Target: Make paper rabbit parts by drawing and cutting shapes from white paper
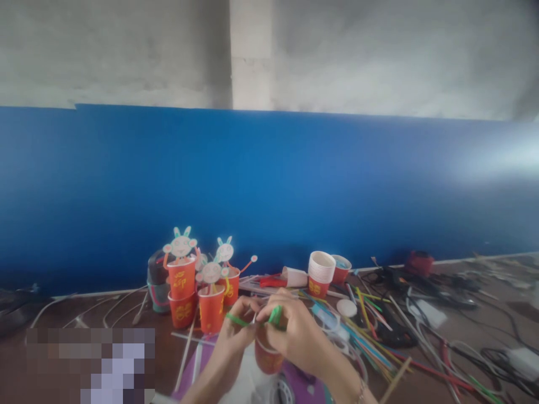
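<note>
My left hand (243, 324) is closed, its fingertips pinched on a thin green pipe cleaner (236, 320). Close beside it, my right hand (290, 325) is also closed, with a bunched green end showing at its fingers. The fingertips of both hands meet above the rim of a red paper cup (269, 359). That cup stands upright under the right hand, which hides its upper part. Whether a finger also grips the cup's rim, I cannot tell. Left of my hands stand several red cups (211, 308) topped with white rabbit-faced paper figures (211, 271).
Stacked paper cups (320, 272) stand behind my right hand, near a cup on its side (295, 276). Loose coloured pipe cleaners (370, 348), a tape roll (281, 391) and tangled cables (442, 314) lie about. A blue partition (269, 185) backs the table.
</note>
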The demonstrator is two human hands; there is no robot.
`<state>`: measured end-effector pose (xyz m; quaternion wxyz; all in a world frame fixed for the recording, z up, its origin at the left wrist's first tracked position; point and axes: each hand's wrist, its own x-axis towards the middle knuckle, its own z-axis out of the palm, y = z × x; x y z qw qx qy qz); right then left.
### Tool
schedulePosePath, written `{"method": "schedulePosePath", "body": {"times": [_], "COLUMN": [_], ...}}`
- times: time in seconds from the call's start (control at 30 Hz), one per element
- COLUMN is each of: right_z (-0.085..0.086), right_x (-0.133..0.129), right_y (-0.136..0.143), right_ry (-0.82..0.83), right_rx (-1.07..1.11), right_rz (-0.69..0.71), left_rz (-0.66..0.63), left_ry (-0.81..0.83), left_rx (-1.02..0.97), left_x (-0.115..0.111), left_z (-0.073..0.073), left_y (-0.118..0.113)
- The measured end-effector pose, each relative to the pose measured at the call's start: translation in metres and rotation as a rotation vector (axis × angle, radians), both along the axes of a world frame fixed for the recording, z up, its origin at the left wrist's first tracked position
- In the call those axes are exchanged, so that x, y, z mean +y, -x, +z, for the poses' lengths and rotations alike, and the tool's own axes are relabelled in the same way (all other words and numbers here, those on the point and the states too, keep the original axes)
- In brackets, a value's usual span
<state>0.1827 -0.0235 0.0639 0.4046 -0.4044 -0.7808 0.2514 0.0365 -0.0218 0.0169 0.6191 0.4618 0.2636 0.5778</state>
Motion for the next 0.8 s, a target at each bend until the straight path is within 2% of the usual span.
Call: {"method": "schedulePosePath", "body": {"times": [0.1,0.17,0.2,0.27,0.37,0.43,0.5,0.53,0.7,0.8], "right_z": [-0.005,-0.007,-0.008,-0.007,-0.003,-0.004,-0.009,-0.014,-0.039,-0.044], "right_x": [0.006,0.01,0.011,0.013,0.012,0.01,0.009,0.009,0.015,0.019], "right_y": [-0.003,-0.004,-0.005,-0.007,-0.014,-0.017,-0.017,-0.014,0.003,0.008], "right_ry": [0.095,0.138,0.125,0.026,-0.071,0.077,0.269,0.317,0.465,0.527], "right_rx": [0.107,0.168,0.198,0.271,0.27,0.047,-0.184,-0.225,-0.181,-0.171], "right_rz": [-0.022,-0.061,-0.096,-0.211,-0.376,-0.315,-0.171,-0.102,0.053,0.121], "left_rz": [-0.11,-0.164,-0.151,-0.025,0.194,0.274,0.324,0.34,0.408,0.365], "left_ry": [-0.022,0.01,0.04,0.11,0.185,0.201,0.209,0.211,0.132,0.171], "left_rx": [-0.027,0.049,0.093,0.096,-0.083,-0.164,-0.187,-0.182,-0.103,-0.127], "left_x": [-0.001,-0.002,-0.002,-0.002,0.002,0.005,0.006,0.007,0.006,0.006], "left_z": [-0.003,-0.006,-0.007,-0.007,-0.001,0.003,0.005,0.005,0.002,0.005], "left_y": [-0.001,-0.003,-0.004,-0.005,-0.003,0.001,0.004,0.005,0.006,0.009]}}
